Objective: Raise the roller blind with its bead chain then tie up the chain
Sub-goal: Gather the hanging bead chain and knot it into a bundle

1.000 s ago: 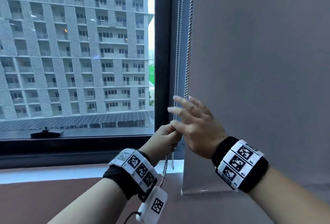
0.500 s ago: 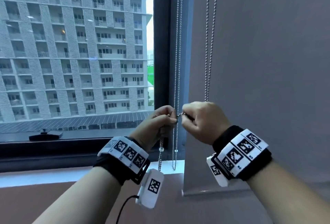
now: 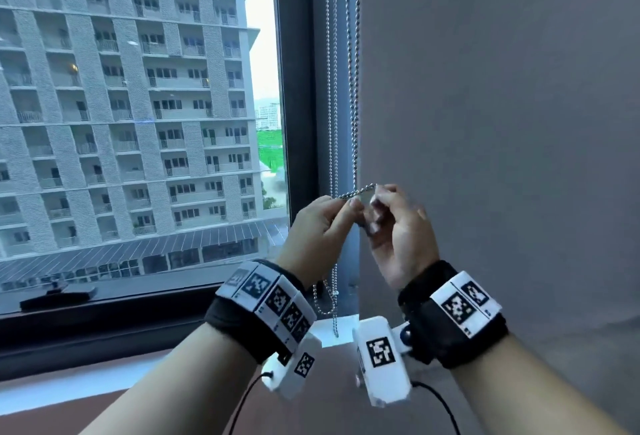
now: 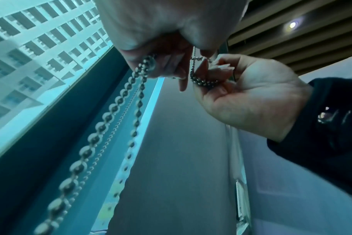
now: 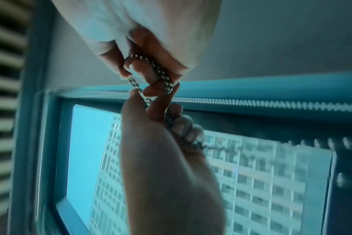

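Observation:
The metal bead chain (image 3: 354, 88) hangs beside the grey roller blind (image 3: 485, 123), which covers the right part of the window. My left hand (image 3: 346, 207) pinches the chain between thumb and forefinger. A short length (image 3: 356, 191) runs up from there to my right hand (image 3: 375, 206), which is turned palm towards me. In the left wrist view the chain loops round the right hand's curled fingers (image 4: 221, 79). In the right wrist view it wraps a finger (image 5: 151, 74). Below my left fist the slack loop (image 3: 323, 299) dangles.
A second pair of thin chains (image 3: 331, 88) hangs along the dark window frame (image 3: 298, 88). The white sill (image 3: 337, 327) lies just under the hands. Glass (image 3: 138, 123) with a tower block behind it fills the left side.
My right hand went from spread fingers by the chain to a fist, then turned palm towards me with chain round its fingers. Both hands rose a little and a short length now runs between them.

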The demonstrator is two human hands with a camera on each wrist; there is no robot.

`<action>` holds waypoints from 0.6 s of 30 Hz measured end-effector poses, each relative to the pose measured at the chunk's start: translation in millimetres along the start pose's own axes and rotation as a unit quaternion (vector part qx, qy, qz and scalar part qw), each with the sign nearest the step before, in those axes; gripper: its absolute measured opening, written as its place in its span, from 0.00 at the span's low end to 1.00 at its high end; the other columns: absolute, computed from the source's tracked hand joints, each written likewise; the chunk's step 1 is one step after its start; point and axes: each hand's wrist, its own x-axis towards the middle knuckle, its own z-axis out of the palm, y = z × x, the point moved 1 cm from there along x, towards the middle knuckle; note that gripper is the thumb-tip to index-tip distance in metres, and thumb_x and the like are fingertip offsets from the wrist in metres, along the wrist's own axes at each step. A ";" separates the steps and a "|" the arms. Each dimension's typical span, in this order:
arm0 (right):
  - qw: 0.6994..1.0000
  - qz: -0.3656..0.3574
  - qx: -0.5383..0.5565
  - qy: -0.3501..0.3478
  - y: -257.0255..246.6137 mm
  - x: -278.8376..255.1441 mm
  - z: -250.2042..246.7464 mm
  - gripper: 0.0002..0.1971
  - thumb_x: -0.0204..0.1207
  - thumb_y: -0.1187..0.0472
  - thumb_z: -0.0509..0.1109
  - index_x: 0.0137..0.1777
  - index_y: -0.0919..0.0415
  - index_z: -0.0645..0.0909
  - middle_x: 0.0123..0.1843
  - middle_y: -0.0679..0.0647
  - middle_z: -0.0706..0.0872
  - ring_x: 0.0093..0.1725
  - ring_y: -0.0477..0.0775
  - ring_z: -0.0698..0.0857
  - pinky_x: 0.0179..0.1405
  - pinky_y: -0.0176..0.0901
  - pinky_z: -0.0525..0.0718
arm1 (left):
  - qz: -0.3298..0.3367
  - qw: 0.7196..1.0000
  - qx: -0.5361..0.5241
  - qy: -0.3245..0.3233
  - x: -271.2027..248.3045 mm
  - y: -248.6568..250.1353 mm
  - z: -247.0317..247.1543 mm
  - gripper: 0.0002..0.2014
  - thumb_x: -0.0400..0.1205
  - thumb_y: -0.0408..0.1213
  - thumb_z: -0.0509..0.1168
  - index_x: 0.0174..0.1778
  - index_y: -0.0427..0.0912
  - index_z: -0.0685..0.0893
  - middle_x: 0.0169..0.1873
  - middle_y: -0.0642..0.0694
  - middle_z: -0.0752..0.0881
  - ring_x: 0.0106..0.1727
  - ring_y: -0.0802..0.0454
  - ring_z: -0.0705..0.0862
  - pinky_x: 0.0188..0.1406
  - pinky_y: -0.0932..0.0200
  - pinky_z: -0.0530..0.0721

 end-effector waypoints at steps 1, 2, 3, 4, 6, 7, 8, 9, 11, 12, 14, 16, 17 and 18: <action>0.999 0.026 0.042 0.017 1.7 0.6 -0.5 0.14 0.75 0.63 0.64 0.28 0.58 0.71 0.21 0.49 0.69 0.21 0.47 0.67 0.35 0.41 0.72 | -0.002 1.000 -0.022 0.003 1.4 1.7 0.5 0.17 0.78 0.56 0.56 0.30 0.55 0.85 0.28 0.48 0.78 0.33 0.59 0.78 0.37 0.55 0.74; 0.996 0.048 0.073 0.028 2.2 0.8 -0.6 0.15 0.77 0.63 0.62 0.28 0.58 0.70 0.21 0.49 0.68 0.21 0.46 0.67 0.35 0.40 0.72 | -0.007 0.999 -0.047 0.003 2.8 2.3 1.0 0.20 0.77 0.56 0.58 0.34 0.47 0.87 0.30 0.43 0.81 0.36 0.53 0.80 0.40 0.51 0.77; 0.992 0.067 0.098 0.036 2.3 1.0 -1.1 0.15 0.78 0.63 0.61 0.29 0.58 0.69 0.21 0.49 0.68 0.20 0.46 0.67 0.36 0.39 0.74 | -0.012 0.997 -0.074 0.002 4.1 2.0 1.8 0.21 0.76 0.55 0.60 0.37 0.41 0.88 0.33 0.37 0.83 0.39 0.48 0.82 0.43 0.48 0.78; 0.988 0.083 0.122 0.040 2.2 0.9 -1.8 0.14 0.78 0.63 0.60 0.30 0.59 0.70 0.21 0.49 0.68 0.20 0.45 0.68 0.37 0.38 0.76 | -0.017 0.994 -0.104 0.001 4.6 2.1 1.8 0.21 0.76 0.53 0.62 0.39 0.37 0.89 0.36 0.34 0.84 0.40 0.46 0.83 0.46 0.47 0.79; 0.983 0.101 0.148 0.051 2.0 -1.5 -2.0 0.10 0.76 0.66 0.59 0.33 0.60 0.72 0.23 0.50 0.69 0.21 0.46 0.70 0.38 0.37 0.78 | -0.026 0.988 -0.155 0.008 4.5 2.3 0.8 0.15 0.75 0.48 0.67 0.37 0.38 0.89 0.38 0.32 0.84 0.41 0.47 0.83 0.48 0.45 0.80; 0.982 0.102 0.147 0.062 2.5 -2.4 -3.2 0.09 0.75 0.69 0.58 0.35 0.60 0.74 0.24 0.51 0.70 0.22 0.46 0.71 0.36 0.38 0.79 | -0.029 0.985 -0.169 0.020 4.7 1.8 0.4 0.12 0.74 0.45 0.69 0.36 0.39 0.89 0.37 0.33 0.84 0.40 0.47 0.82 0.46 0.46 0.80; 0.983 0.096 0.137 0.074 2.8 -3.6 -4.7 0.09 0.75 0.71 0.57 0.38 0.58 0.74 0.24 0.52 0.71 0.22 0.47 0.72 0.35 0.38 0.82 | -0.033 0.983 -0.178 0.033 5.0 -0.2 0.6 0.10 0.74 0.43 0.70 0.35 0.39 0.88 0.37 0.35 0.84 0.39 0.49 0.82 0.45 0.49 0.79; 0.987 0.081 0.115 0.081 2.8 -4.5 -6.1 0.12 0.76 0.73 0.57 0.39 0.56 0.74 0.24 0.52 0.72 0.23 0.47 0.74 0.33 0.40 0.85 | -0.036 0.982 -0.182 0.041 5.1 -1.7 0.7 0.09 0.75 0.41 0.71 0.36 0.38 0.88 0.36 0.37 0.84 0.38 0.50 0.80 0.43 0.52 0.78; 0.996 0.034 0.020 0.076 2.0 -6.0 -4.7 0.16 0.77 0.75 0.56 0.36 0.54 0.73 0.26 0.51 0.74 0.26 0.46 0.76 0.34 0.43 0.88 | -0.046 0.981 -0.185 0.040 5.4 -5.0 1.6 0.10 0.76 0.41 0.69 0.38 0.35 0.86 0.35 0.39 0.82 0.35 0.54 0.78 0.38 0.59 0.76; 0.996 0.003 -0.055 0.071 1.1 -6.8 -2.3 0.18 0.77 0.76 0.56 0.33 0.55 0.74 0.27 0.51 0.75 0.27 0.45 0.78 0.34 0.43 0.87 | -0.051 0.980 -0.190 0.033 5.1 -6.0 2.1 0.11 0.77 0.41 0.68 0.38 0.34 0.84 0.33 0.41 0.80 0.32 0.57 0.77 0.35 0.64 0.75; 0.969 -0.071 -0.219 0.083 -0.6 -6.9 0.7 0.19 0.76 0.76 0.58 0.29 0.56 0.78 0.31 0.55 0.81 0.32 0.47 0.81 0.36 0.41 0.84 | -0.058 0.979 -0.197 0.012 3.2 -5.6 3.2 0.11 0.80 0.41 0.64 0.39 0.36 0.81 0.32 0.46 0.77 0.28 0.63 0.74 0.30 0.69 0.74; 0.931 -0.124 -0.324 0.118 0.0 -3.0 -0.6 0.17 0.74 0.75 0.63 0.31 0.56 0.84 0.38 0.60 0.88 0.37 0.51 0.84 0.41 0.42 0.82 | -0.068 0.976 -0.206 -0.010 1.4 -3.0 4.4 0.10 0.84 0.38 0.59 0.38 0.42 0.78 0.31 0.51 0.76 0.27 0.65 0.74 0.31 0.71 0.74; 0.917 -0.131 -0.355 0.123 1.6 -0.4 -1.9 0.14 0.74 0.73 0.65 0.35 0.57 0.87 0.43 0.61 0.90 0.41 0.53 0.86 0.46 0.43 0.83 | -0.075 0.972 -0.220 -0.024 0.6 -1.7 5.2 0.11 0.85 0.38 0.57 0.37 0.44 0.77 0.30 0.53 0.76 0.27 0.65 0.74 0.32 0.69 0.74; 0.908 -0.127 -0.381 0.116 3.5 1.5 -2.1 0.12 0.74 0.71 0.66 0.39 0.58 0.88 0.46 0.60 0.90 0.45 0.53 0.87 0.50 0.44 0.84 | -0.086 0.965 -0.243 -0.041 0.3 -0.9 6.3 0.12 0.86 0.38 0.55 0.37 0.45 0.77 0.29 0.54 0.76 0.28 0.63 0.74 0.33 0.68 0.74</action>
